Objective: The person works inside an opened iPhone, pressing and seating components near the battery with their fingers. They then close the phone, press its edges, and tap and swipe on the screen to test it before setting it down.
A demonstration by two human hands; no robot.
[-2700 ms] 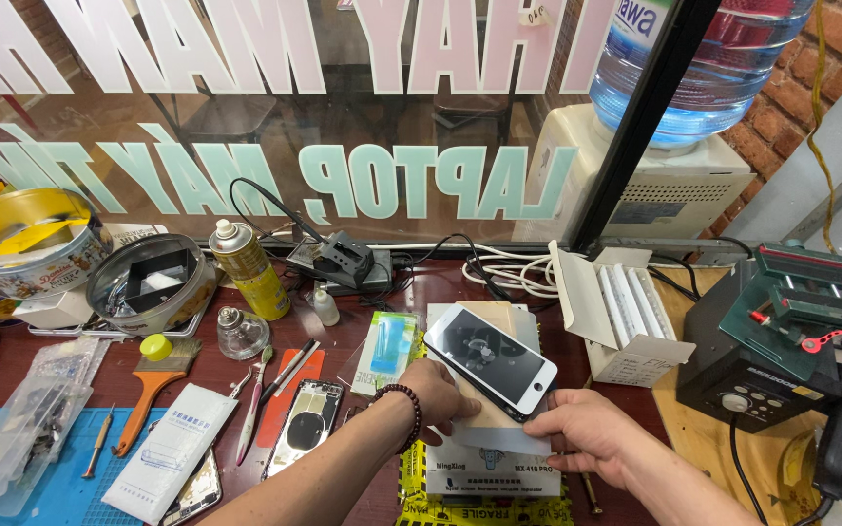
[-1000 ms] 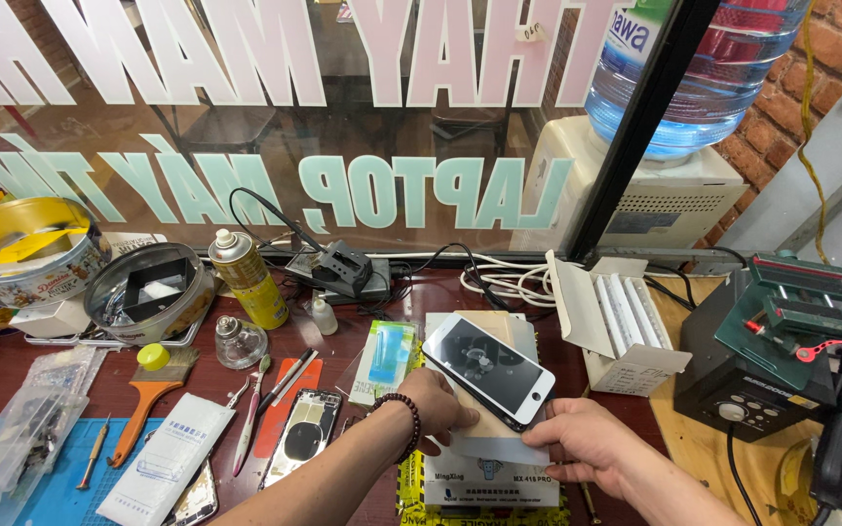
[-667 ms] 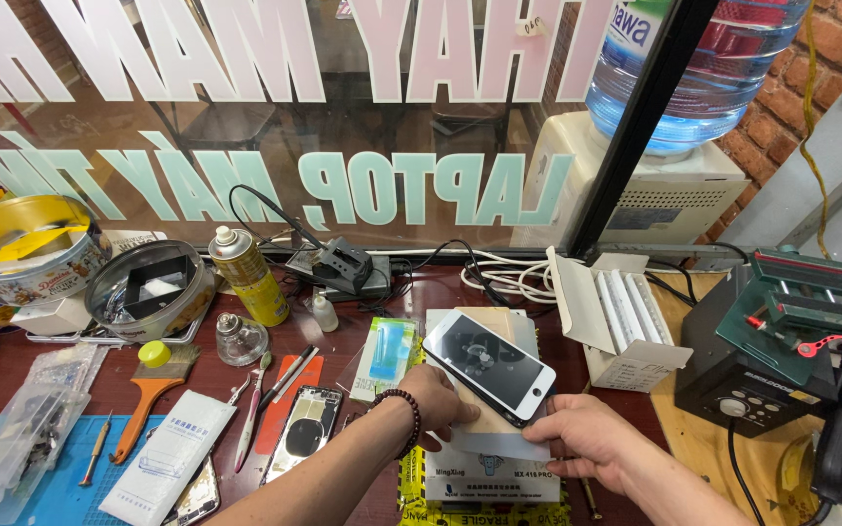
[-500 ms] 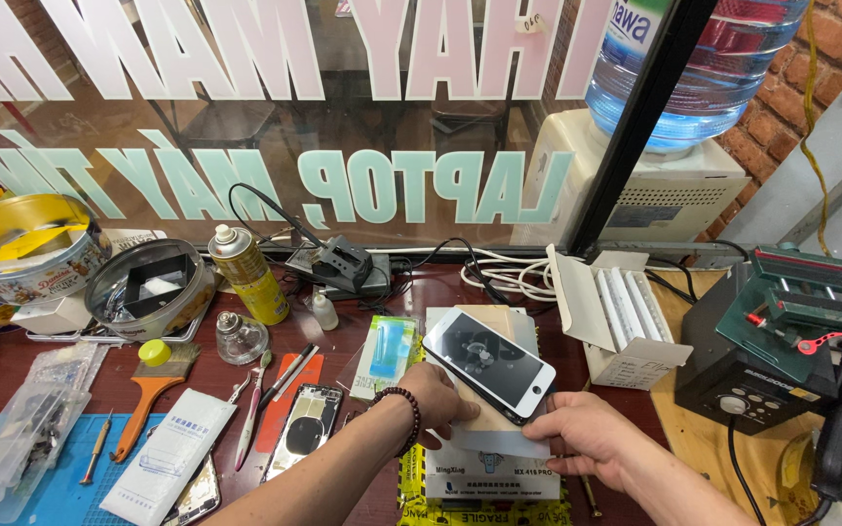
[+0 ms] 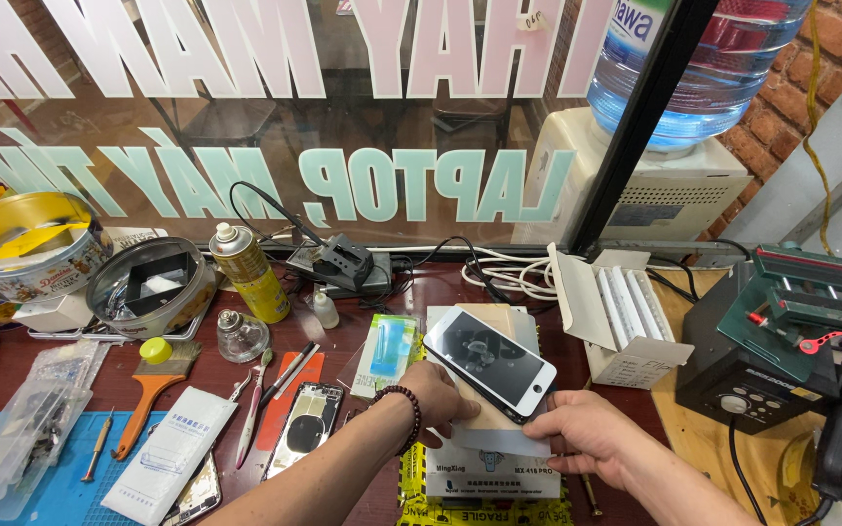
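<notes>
Both forearms come in from the bottom edge, angled toward the centre. Left hand (image 5: 438,399), bead bracelet on the wrist, is curled under the phone screen (image 5: 489,362), gripping its lower left edge. Right hand (image 5: 585,438) lies palm down with its fingers closed on the grey sheet (image 5: 499,440) just below the screen. Screen is tilted, glass up, above a white box (image 5: 494,479) on the red worktop (image 5: 421,292).

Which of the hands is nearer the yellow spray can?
Left. The left hand, at the phone screen's lower-left edge, lies closer to the yellow spray can; the right hand sits farther right, under the screen's right end.
</notes>
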